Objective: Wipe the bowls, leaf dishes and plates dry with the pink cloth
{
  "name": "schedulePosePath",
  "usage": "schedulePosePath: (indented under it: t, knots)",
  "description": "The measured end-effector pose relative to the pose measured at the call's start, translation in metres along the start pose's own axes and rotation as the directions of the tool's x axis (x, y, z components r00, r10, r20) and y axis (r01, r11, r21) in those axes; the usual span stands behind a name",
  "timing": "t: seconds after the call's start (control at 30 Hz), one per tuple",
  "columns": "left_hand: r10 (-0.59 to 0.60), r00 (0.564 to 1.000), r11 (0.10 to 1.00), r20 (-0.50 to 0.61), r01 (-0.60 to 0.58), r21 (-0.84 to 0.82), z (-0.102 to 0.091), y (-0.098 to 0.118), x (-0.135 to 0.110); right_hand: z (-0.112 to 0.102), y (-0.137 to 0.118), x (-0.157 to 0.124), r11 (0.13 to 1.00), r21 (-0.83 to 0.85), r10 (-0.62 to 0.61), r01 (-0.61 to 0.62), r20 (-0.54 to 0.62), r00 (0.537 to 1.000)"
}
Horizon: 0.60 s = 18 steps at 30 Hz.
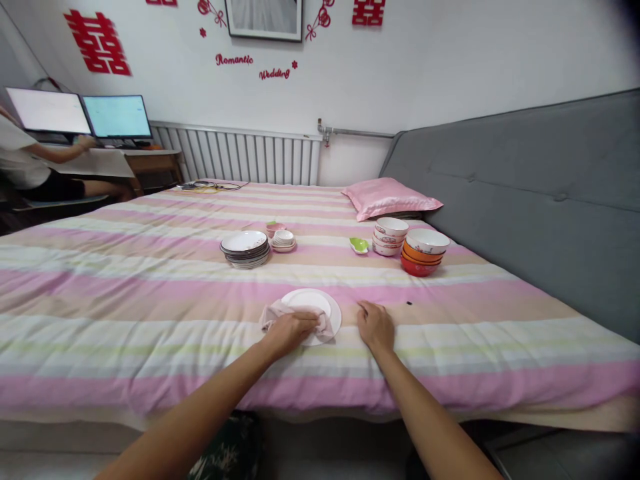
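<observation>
A white plate (313, 301) lies on the striped bedspread (150, 293) near the bed's front edge. A crumpled pinkish cloth (273, 315) covers the plate's near side. My left hand (293, 329) presses on that cloth with its fingers curled over it. Just right of the plate, my right hand (375, 325) rests flat on the bedspread, fingers stretched out, holding nothing.
Farther back stand a stack of plates (245, 248), small dishes (283, 240), a green dish (359, 245), stacked white bowls (390, 236) and orange bowls (423, 253). A pink pillow (390, 196) and grey headboard (525, 193) lie right. A person (30, 163) sits at monitors (80, 115) far left.
</observation>
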State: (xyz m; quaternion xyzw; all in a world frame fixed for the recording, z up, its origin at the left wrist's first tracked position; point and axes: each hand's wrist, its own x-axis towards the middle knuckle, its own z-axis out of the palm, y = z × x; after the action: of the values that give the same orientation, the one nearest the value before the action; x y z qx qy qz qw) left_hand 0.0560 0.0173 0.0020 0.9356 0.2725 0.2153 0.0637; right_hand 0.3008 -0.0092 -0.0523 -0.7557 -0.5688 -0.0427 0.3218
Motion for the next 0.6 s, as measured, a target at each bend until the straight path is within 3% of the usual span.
schedulePosePath:
  t: [0.13,0.37,0.6]
  knots:
    - [-0.014,0.997,0.999,0.070,0.016,-0.028,0.004,0.001,0.019,0.000,0.000,0.000,1.000,-0.005,-0.006,0.006,0.004,1.000]
    - [-0.133,0.986,0.991,0.095,0.130,0.039,0.016,-0.004,0.043,0.001,0.001,0.001,1.000,-0.003,0.004,-0.004,0.003,1.000]
    - [-0.245,0.962,0.966,0.119,0.232,0.112,0.015,-0.011,0.057,-0.002,-0.002,0.002,1.000,-0.001,0.010,-0.010,0.006,1.000]
